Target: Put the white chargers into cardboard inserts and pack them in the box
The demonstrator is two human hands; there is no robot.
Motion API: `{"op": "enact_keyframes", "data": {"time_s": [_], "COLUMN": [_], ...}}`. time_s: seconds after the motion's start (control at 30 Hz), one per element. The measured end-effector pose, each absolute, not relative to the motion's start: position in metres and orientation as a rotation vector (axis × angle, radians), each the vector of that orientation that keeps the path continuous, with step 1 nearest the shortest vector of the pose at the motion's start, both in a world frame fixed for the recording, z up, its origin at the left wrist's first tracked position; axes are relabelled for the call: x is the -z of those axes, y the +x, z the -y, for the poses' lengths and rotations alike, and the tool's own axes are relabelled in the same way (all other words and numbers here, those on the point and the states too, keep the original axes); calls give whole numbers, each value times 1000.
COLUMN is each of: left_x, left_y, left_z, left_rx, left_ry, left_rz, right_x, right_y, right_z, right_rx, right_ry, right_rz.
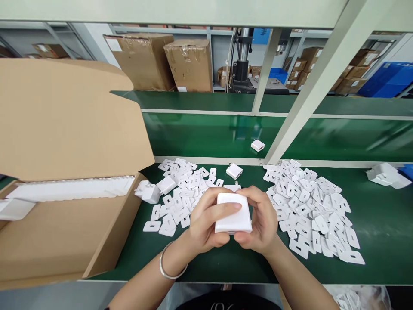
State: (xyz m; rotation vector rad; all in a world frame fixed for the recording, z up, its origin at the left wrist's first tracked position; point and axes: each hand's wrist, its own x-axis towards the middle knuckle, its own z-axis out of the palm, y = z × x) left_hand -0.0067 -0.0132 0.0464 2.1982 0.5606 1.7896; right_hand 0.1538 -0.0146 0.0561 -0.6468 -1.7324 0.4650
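Holds a white block [233, 213] between left hand [206, 221] and right hand [263, 221], above the near part of the green bench [251, 265], midway between two heaps. Curls left fingers round one side of the block, laying one fingertip on its top face; closes right fingers round the opposite side. Sets both thumbs low, at the near edge. Wears a bracelet [161, 263] on the left wrist.

Has an open carton [114, 232] at the left, lid [71, 125] raised. Contains, along the far inner wall, a white row [77, 189], too blended to part into single pieces; contains also, at the left, a white piece [16, 209]. Shows brown cardboard floor nearer.

Has a plug [150, 193] just beside the carton's right wall, by the left heap [185, 202] of slotted white plates. Has a larger heap [312, 211] of like plates at the right. Shows another block [234, 171] beyond the hands.

Holds loose white pieces in a clear bag [380, 297], low at the right. Includes, at the back, two taped cartons [189, 66], contents hidden, and a blue bin [278, 75], contents too small to tell.
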Motion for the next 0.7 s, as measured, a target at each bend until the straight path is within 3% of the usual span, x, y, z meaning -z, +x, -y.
{"op": "enact_keyframes", "data": {"time_s": [0.23,0.43,0.7], "left_x": [-44,-43,-42], "left_y": [0,-9,-4], "left_z": [12,8,5], "left_rx": [-1620,-1715,-1651], "left_ry": [1824,1888,1710], "left_rz": [-525,-677,-759], "right_x": [-47,-44,-49], "right_y": [164,161,156], "right_z": [0,-2,5], "right_rx": [-430,-466,-583], "right_ry": [-613,-555,-756], "right_rz": [1718,1736,1674]}}
